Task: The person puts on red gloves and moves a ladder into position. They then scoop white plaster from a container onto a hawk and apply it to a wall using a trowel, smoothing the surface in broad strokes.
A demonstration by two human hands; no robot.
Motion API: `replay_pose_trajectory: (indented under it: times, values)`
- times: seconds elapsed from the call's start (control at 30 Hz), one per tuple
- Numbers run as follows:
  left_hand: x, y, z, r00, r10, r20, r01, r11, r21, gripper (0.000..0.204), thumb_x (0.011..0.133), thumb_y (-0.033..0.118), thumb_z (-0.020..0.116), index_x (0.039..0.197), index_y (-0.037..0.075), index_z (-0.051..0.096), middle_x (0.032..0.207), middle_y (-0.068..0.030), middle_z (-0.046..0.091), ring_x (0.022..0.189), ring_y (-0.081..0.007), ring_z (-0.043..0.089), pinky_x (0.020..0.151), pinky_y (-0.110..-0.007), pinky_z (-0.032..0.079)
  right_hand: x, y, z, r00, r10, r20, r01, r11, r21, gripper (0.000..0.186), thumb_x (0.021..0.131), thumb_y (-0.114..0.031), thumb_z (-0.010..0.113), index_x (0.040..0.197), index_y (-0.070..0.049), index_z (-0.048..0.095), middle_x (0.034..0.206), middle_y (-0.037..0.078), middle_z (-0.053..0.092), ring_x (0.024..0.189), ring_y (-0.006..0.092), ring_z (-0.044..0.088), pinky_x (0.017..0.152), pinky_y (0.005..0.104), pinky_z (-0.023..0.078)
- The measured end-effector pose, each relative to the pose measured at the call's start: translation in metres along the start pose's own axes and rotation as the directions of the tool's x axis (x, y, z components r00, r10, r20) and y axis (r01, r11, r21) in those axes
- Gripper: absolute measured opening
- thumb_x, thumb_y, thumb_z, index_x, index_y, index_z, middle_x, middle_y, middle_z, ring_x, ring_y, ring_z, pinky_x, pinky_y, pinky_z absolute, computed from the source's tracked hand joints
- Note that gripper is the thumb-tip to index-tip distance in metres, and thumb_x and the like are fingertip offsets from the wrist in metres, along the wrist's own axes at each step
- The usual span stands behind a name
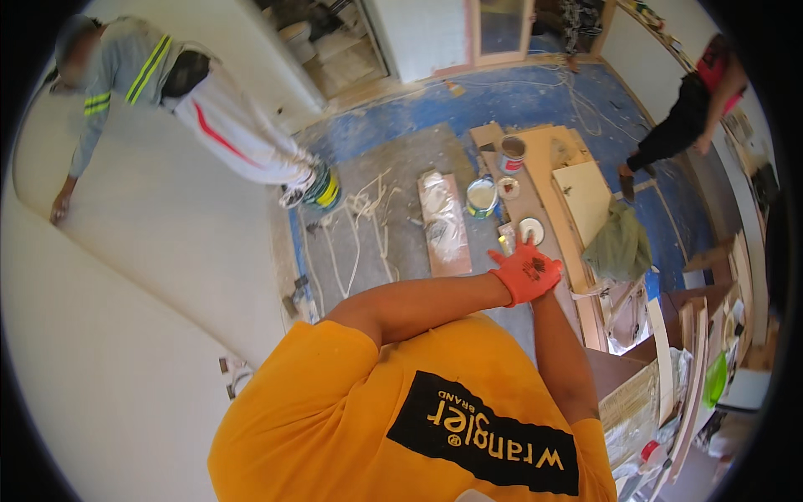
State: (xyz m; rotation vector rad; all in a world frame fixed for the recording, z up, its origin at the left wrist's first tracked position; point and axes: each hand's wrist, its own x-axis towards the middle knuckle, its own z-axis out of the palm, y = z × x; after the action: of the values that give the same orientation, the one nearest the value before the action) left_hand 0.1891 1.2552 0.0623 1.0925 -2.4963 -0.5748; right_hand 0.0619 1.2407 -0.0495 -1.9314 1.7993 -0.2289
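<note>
My two hands meet in front of me, in red gloves with a dark print. My left hand (536, 270) lies across my right; its fingers are not clear. Past it, spread gloved fingers point away from me; these seem to be of my right hand (512, 254). Just beyond lie a round white lid (531, 230) and a small yellow-and-white item (504, 241). Farther off stand an open tub (482, 197) with pale contents, a second lid (508, 187) and a can (512, 156). To their left, a plastic-wrapped white mass (442, 209) rests on a board (452, 266).
At left a co-worker (146, 67) stands on a green bucket (324, 186), a hand against the white wall. Tangled cords (361, 205) lie on the floor. To the right are wooden panels (583, 197), a green cloth (619, 243), stacked boards (694, 360) and another person (677, 113).
</note>
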Motion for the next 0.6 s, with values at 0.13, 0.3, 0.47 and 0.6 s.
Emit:
replay_pose_trajectory:
  times: [0.13, 0.3, 0.47, 0.6]
  values:
    - [-0.036, -0.020, 0.002, 0.988, 0.045, 0.146, 0.027, 0.889, -0.456, 0.024, 0.098, 0.035, 0.056, 0.099, 0.012, 0.064, 0.096, -0.0128, 0.070, 0.092, -0.0244, 0.067, 0.082, -0.044, 0.049, -0.007, 0.025, 0.026, 0.976, -0.219, 0.020, 0.214, 0.926, -0.311, 0.059, 0.097, -0.044, 0.053, 0.149, -0.019, 0.042, 0.158, 0.027, 0.025, 0.146, 0.0472, 0.020, 0.116, 0.0524, 0.027]
    - [-0.099, -0.140, 0.018, 0.883, -0.069, 0.465, 0.274, 0.879, -0.390, 0.028, 0.096, 0.038, 0.056, 0.107, 0.013, 0.064, 0.104, -0.0130, 0.067, 0.095, -0.0242, 0.064, 0.082, -0.044, 0.049, -0.041, 0.162, 0.255, 0.825, 0.560, 0.078, -0.559, 0.785, 0.269, 0.076, 0.085, -0.069, 0.055, 0.128, -0.006, 0.062, 0.129, 0.019, 0.063, 0.121, 0.0345, 0.058, 0.102, 0.0533, 0.043]
    - [-0.155, -0.262, 0.056, 0.697, -0.383, 0.606, 0.679, 0.626, -0.385, 0.032, 0.097, 0.041, 0.055, 0.109, 0.013, 0.063, 0.102, -0.0123, 0.067, 0.092, -0.0241, 0.064, 0.079, -0.043, 0.050, -0.207, 0.029, 0.098, 0.469, 0.730, 0.497, -0.873, 0.469, 0.134, 0.071, 0.086, -0.057, 0.051, 0.135, -0.006, 0.059, 0.141, 0.018, 0.055, 0.131, 0.0363, 0.051, 0.106, 0.0490, 0.043]
    - [-0.157, -0.315, 0.066, 0.553, -0.406, 0.727, 0.751, 0.621, -0.223, 0.034, 0.097, 0.043, 0.054, 0.111, 0.013, 0.063, 0.101, -0.0117, 0.067, 0.089, -0.0240, 0.064, 0.076, -0.043, 0.050, -0.282, 0.023, 0.144, 0.321, 0.890, 0.323, -0.891, 0.168, 0.422, 0.069, 0.090, -0.058, 0.052, 0.135, -0.006, 0.058, 0.137, 0.019, 0.058, 0.130, 0.0361, 0.052, 0.107, 0.0468, 0.043]
